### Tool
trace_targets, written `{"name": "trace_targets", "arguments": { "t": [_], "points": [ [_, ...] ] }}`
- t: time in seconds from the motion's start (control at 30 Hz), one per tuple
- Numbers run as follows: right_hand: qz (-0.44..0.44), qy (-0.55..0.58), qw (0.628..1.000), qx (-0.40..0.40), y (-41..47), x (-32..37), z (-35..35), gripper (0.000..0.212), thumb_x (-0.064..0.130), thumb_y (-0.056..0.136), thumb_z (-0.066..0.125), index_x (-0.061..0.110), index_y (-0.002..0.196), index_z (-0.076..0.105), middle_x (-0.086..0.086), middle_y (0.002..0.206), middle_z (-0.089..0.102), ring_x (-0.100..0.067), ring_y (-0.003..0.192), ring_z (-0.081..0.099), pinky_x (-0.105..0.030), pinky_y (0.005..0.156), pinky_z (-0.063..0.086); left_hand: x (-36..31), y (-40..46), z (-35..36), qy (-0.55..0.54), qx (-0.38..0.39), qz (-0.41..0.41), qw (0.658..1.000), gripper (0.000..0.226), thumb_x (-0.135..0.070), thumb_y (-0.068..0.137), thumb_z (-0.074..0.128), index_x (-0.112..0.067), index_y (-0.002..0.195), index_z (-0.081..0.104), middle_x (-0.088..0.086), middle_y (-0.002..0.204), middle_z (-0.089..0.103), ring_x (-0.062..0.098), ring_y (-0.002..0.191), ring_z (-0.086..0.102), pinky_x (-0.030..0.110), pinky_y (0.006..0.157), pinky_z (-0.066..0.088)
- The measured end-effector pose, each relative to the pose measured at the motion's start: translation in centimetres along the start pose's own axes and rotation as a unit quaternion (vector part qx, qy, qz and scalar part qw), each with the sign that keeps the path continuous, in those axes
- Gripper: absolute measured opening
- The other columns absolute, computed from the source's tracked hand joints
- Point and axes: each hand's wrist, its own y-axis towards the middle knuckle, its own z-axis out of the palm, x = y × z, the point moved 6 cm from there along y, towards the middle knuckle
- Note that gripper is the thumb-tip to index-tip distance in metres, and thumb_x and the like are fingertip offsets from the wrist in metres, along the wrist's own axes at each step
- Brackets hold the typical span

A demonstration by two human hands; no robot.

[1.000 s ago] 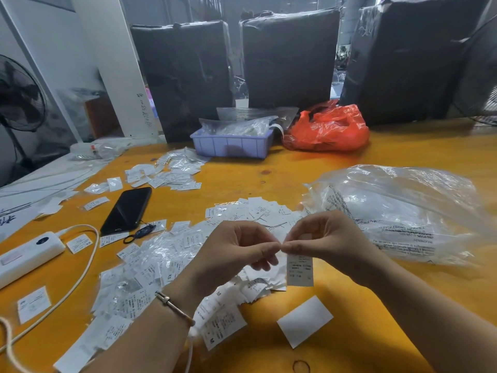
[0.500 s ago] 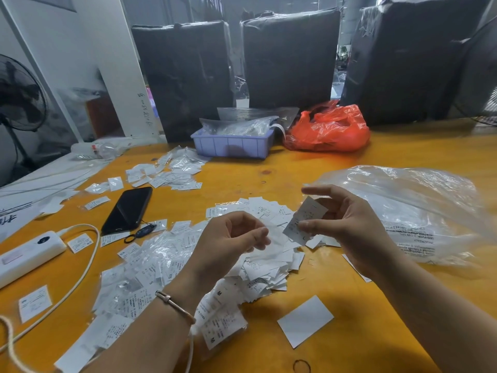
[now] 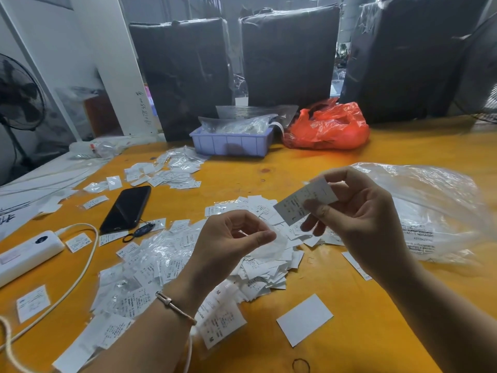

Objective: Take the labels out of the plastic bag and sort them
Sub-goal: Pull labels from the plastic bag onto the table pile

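Label freed from its sleeve and raised for reading

At 6 o'clock the left hand [image 3: 236, 238] pinches what looks like an emptied clear sleeve [image 3: 271, 244]; the hands, joined a second ago, are now parted. At 1 o'clock the right hand [image 3: 357, 214] pinches the label [image 3: 295, 204]. The plastic bag [image 3: 430, 208] lies at 3 o'clock. Sorting is judged next.

The scene is evenly and fairly brightly lit from above and ahead, with daylight showing through gaps between the black wrapped bales [image 3: 289, 55] at the back. Soft glare sits on the crinkled clear plastic bag [image 3: 430, 211] and the glossy yellow tabletop [image 3: 376, 332], and shadows are faint. Wide-angle distortion bends the edges; the nearest forearms look slightly soft.
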Motion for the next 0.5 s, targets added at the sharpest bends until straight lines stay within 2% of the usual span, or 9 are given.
{"name": "trace_targets", "arguments": {
  "t": [0.07,0.1,0.17,0.2,0.23,0.3,0.37,0.43,0.5],
  "points": [
    [-0.067,-0.110,0.992,-0.002,-0.4,0.8,0.1,0.054,-0.007,0.083,0.066,0.019,0.129,0.054,-0.004,0.079,0.073,-0.012,0.057,0.069,-0.023,0.049,0.055,0.1,0.0,-0.1,0.003,-0.005,0.001,1.000,0.019,-0.035,0.072,0.076,-0.017,0.079,0.076,0.000,0.079,0.075,0.014,0.075,0.069,0.025,0.068,0.057],
    [-0.104,-0.174,0.979,-0.007,-0.5,1.1,0.1,0.058,-0.007,0.084,0.065,0.021,0.133,0.052,-0.004,0.083,0.072,-0.009,0.058,0.069,-0.022,0.049,0.055,0.1,0.0,-0.1,0.004,-0.006,0.002,1.000,0.021,-0.036,0.074,0.075,-0.016,0.081,0.076,0.000,0.080,0.075,0.014,0.075,0.069,0.024,0.068,0.056],
    [-0.133,-0.268,0.954,-0.012,-0.4,1.2,0.3,0.040,-0.003,0.084,0.058,0.016,0.120,0.066,-0.003,0.083,0.070,-0.011,0.059,0.067,-0.028,0.049,0.055,0.2,0.0,0.0,0.000,-0.010,0.001,1.000,0.025,-0.039,0.077,0.072,-0.016,0.084,0.077,-0.001,0.081,0.076,0.015,0.076,0.069,0.024,0.067,0.055],
    [-0.115,-0.294,0.949,-0.006,-0.2,0.7,0.3,0.032,0.003,0.083,0.055,0.013,0.109,0.072,0.000,0.082,0.069,-0.014,0.062,0.066,-0.032,0.052,0.054,0.2,0.0,0.0,-0.005,-0.012,0.001,1.000,0.025,-0.039,0.078,0.071,-0.016,0.084,0.077,0.000,0.082,0.076,0.017,0.077,0.069,0.024,0.067,0.054],
    [-0.072,-0.297,0.952,0.015,0.0,0.0,0.4,0.027,0.011,0.084,0.054,0.013,0.100,0.075,0.005,0.083,0.069,-0.014,0.067,0.066,-0.031,0.056,0.053,0.1,0.0,0.0,-0.012,-0.013,0.001,1.000,0.023,-0.037,0.079,0.071,-0.016,0.085,0.077,0.001,0.082,0.076,0.017,0.077,0.069,0.024,0.067,0.054],
    [0.030,-0.253,0.961,0.106,-0.1,-1.8,1.3,0.021,0.033,0.088,0.063,0.018,0.091,0.076,0.014,0.083,0.070,-0.007,0.073,0.066,-0.019,0.059,0.049,0.1,-0.1,0.1,-0.033,-0.006,0.001,0.999,0.019,-0.033,0.080,0.071,-0.016,0.085,0.078,0.003,0.083,0.076,0.017,0.076,0.068,0.022,0.067,0.053],
    [0.090,-0.178,0.966,0.168,-0.6,-2.8,2.5,0.029,0.044,0.080,0.070,0.016,0.081,0.077,0.009,0.074,0.071,-0.002,0.065,0.062,-0.011,0.055,0.041,0.0,-0.1,0.2,-0.052,0.005,0.000,0.999,0.018,-0.029,0.081,0.071,-0.014,0.087,0.078,0.005,0.081,0.075,0.015,0.074,0.067,0.021,0.066,0.052],
    [0.106,-0.134,0.972,0.164,-0.7,-3.2,2.7,0.027,0.036,0.078,0.071,0.011,0.073,0.075,0.004,0.064,0.068,-0.003,0.056,0.056,-0.015,0.054,0.039,-0.1,-0.2,0.3,-0.057,0.015,-0.002,0.998,0.018,-0.027,0.081,0.072,-0.011,0.088,0.077,0.007,0.081,0.074,0.015,0.073,0.066,0.021,0.065,0.052],
    [0.121,-0.103,0.976,0.148,-0.7,-3.5,2.5,0.018,0.023,0.082,0.072,0.007,0.074,0.075,-0.002,0.062,0.067,-0.010,0.058,0.057,-0.024,0.056,0.042,-0.1,-0.2,0.4,-0.059,0.030,-0.005,0.998,0.014,-0.023,0.085,0.074,-0.009,0.087,0.075,0.008,0.080,0.074,0.015,0.073,0.065,0.022,0.065,0.052]
  ]
}}
